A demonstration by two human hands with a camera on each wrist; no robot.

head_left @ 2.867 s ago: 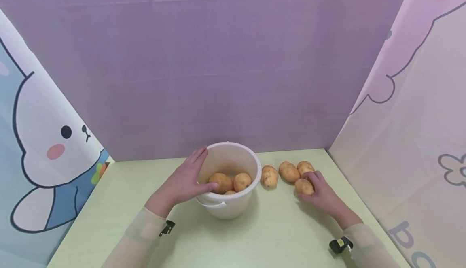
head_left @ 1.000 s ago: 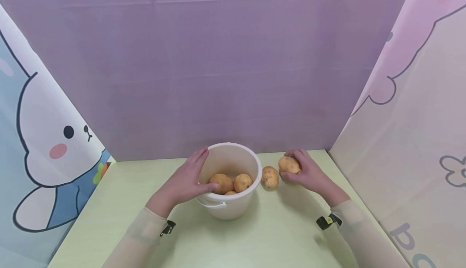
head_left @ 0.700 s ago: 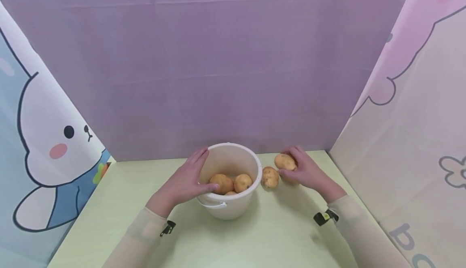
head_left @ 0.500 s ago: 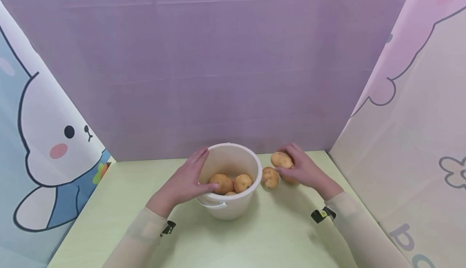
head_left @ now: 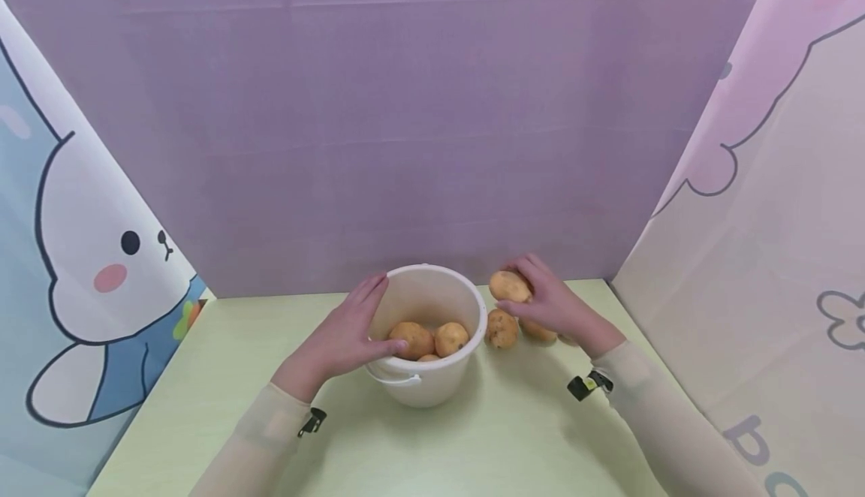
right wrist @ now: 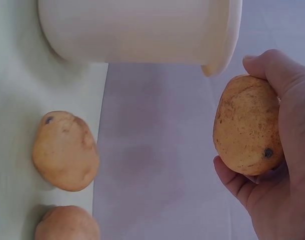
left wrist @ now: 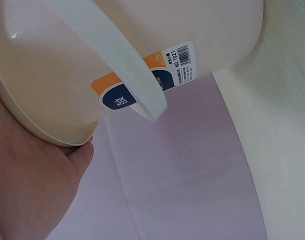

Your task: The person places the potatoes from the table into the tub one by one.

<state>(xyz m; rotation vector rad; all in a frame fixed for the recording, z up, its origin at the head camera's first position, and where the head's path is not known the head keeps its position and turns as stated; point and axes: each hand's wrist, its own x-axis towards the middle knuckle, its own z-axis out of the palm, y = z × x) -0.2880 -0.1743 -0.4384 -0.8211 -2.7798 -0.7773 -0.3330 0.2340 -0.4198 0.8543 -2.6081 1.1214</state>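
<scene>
Potato (head_left: 510,287) in the grasp of the right hand (head_left: 557,305), raised above the pale green table (head_left: 419,459) and just to the right of the white bucket (head_left: 435,388), near its rim. Thumb and fingers clasp the potato from opposite sides; the right-wrist view shows a dark spot on its skin and a gap between it and the rim. The left hand (head_left: 338,339) grips the bucket's left edge, fingers outside, thumb inside. The bucket stands upright and contains two plainly visible tubers (head_left: 412,339) and part of another. On the table to its right lie a spotted potato (head_left: 501,329), a second one (head_left: 538,332) beside it, and a third (head_left: 569,340), mostly hidden by the right wrist. The bucket's handle (left wrist: 110,47) is lowered; in the left-wrist view it crosses a printed label (left wrist: 185,62). Behind rises a purple backdrop (head_left: 432,129); the left panel bears a cartoon rabbit (head_left: 94,234).
</scene>
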